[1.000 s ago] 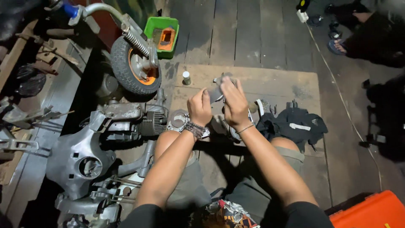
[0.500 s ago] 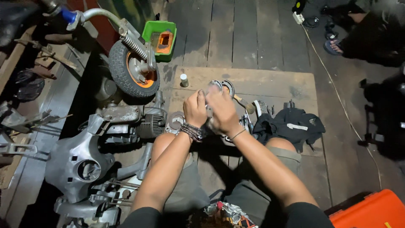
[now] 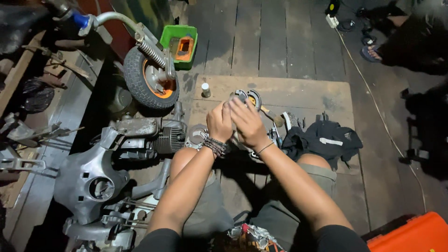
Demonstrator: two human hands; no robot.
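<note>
My left hand [image 3: 219,122] and my right hand [image 3: 247,123] are raised together in front of me, fingers closed around a small metal part [image 3: 235,95] that pokes out above the fingertips. Most of the part is hidden by the fingers. Just behind it a round part with an orange centre [image 3: 254,99] lies on the cardboard sheet [image 3: 303,93]. A beaded bracelet circles my left wrist. A grey engine block [image 3: 149,135] sits on the floor to the left of my hands.
A small wheel with an orange hub [image 3: 151,81] on a fork and spring stands at upper left, beside a green tray [image 3: 179,44]. A grey scooter body shell [image 3: 88,179] lies lower left. Black cloth [image 3: 326,140] is right of my knee, an orange case [image 3: 410,235] at bottom right.
Both hands have drawn closer together and shifted slightly left, the right hand coming in from the right to meet the left around the small part.
</note>
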